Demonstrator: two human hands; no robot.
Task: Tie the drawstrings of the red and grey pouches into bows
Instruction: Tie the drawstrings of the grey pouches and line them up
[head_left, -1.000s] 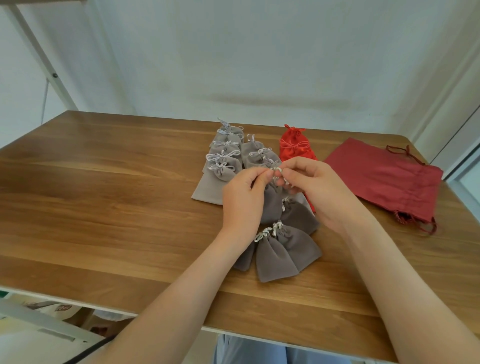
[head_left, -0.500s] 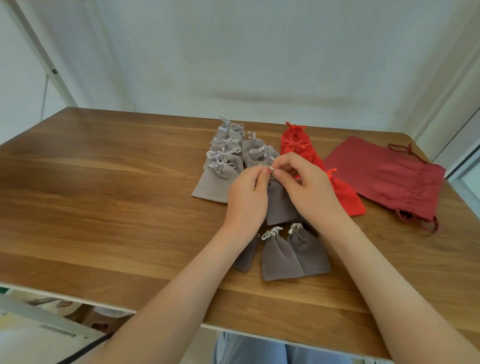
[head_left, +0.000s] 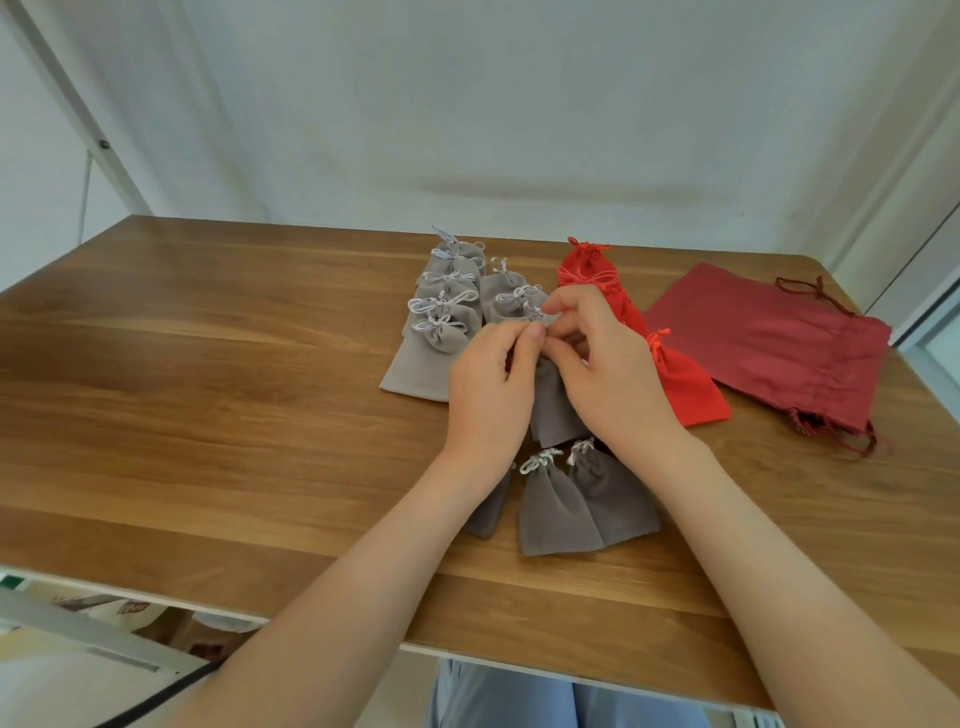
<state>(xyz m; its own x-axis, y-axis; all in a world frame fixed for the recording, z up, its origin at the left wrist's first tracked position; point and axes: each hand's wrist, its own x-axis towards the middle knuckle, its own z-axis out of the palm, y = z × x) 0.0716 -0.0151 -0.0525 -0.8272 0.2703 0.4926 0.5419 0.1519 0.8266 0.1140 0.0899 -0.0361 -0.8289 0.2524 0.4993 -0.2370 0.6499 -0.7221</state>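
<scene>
A grey pouch (head_left: 556, 410) lies between my hands in the middle of the table. My left hand (head_left: 491, 384) and my right hand (head_left: 605, 371) meet over its neck, and both pinch its pale drawstring with fingertips together. The knot itself is hidden by my fingers. Behind them, two rows of grey pouches (head_left: 449, 306) show white bows. A bright red pouch (head_left: 685, 382) lies right of my right hand, with more red pouches (head_left: 589, 265) stacked behind it. Several loose grey pouches (head_left: 576, 499) lie under my wrists, their cords bunched.
A larger dark red drawstring bag (head_left: 779, 343) lies flat at the right of the wooden table (head_left: 208, 395). The table's front edge runs below my forearms. A white wall stands behind, and a white frame post rises at the far left.
My hands have stayed over the same grey pouch, the fingertips working the cord. From one second ago, the near grey pouches have shifted and the bright red pouch has come into view.
</scene>
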